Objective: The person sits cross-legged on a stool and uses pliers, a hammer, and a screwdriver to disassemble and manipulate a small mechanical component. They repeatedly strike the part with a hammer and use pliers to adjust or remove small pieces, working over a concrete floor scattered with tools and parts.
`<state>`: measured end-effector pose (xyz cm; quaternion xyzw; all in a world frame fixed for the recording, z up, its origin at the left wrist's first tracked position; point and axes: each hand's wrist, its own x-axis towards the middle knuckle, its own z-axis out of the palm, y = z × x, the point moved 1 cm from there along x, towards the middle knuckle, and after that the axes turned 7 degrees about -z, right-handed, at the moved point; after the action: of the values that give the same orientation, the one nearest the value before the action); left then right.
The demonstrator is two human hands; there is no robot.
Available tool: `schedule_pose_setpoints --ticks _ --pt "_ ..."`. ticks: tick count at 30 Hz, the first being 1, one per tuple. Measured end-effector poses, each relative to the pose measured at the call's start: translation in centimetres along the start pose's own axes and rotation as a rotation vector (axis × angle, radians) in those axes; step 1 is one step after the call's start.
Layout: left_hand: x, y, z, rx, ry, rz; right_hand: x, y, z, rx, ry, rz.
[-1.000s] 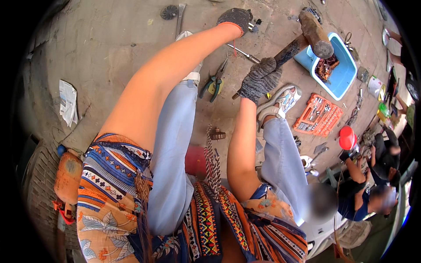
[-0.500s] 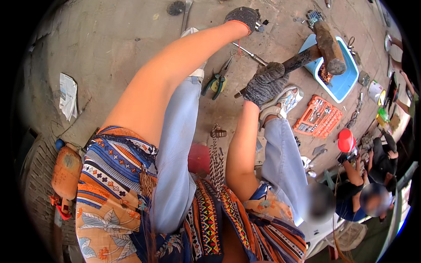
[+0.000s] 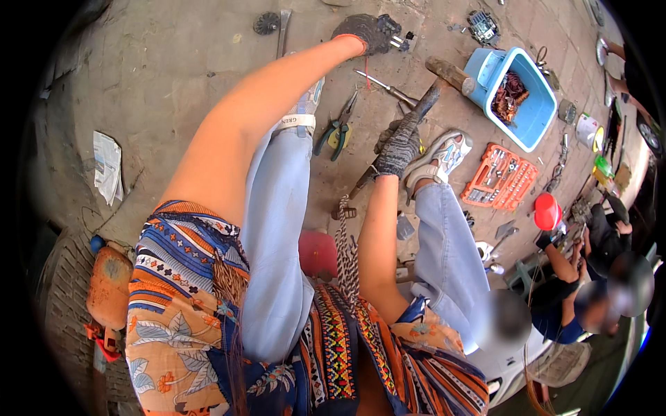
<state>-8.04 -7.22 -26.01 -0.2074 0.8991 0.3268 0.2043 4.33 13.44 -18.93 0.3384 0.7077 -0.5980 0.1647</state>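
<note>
Dusty floor (image 3: 173,90) underlies right fingers (image 3: 394,141) clamped round a hammer (image 3: 424,105), a blue basin (image 3: 535,114) to their right, and left fingers (image 3: 378,35), grip unclear, beside metal pins (image 3: 397,43).

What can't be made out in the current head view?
In the head view:
Small shiny metal piece: partly covered by the dark-gloved left hand; whether it is held is unclear.
Long brown hammer handle's middle: hidden by the gray-gloved right hand.
Rectangular blue plastic basin's bottom: partly covered by reddish-brown scraps.
Co-worker in dark blue: head blurred.
</note>
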Motion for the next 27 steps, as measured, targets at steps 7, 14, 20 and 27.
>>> schedule_pose_setpoints --ticks 7,14,20,27 --pt "-8.5 -1.6 -3.9 -1.380 -0.661 -0.129 -4.7 9.1 -4.0 -0.144 0.004 0.259" --pt "-14.8 -0.8 -6.3 -1.426 -0.594 -0.008 -1.0 8.0 -7.7 -1.295 -0.477 0.082" --pt "-15.8 0.5 -8.6 -1.372 -0.453 0.122 -4.5 -17.5 0.5 -0.267 -0.678 -0.471" --pt "-15.7 4.0 -12.4 -1.311 -0.383 0.458 -4.2 -25.3 1.2 -1.027 -0.907 -1.221"
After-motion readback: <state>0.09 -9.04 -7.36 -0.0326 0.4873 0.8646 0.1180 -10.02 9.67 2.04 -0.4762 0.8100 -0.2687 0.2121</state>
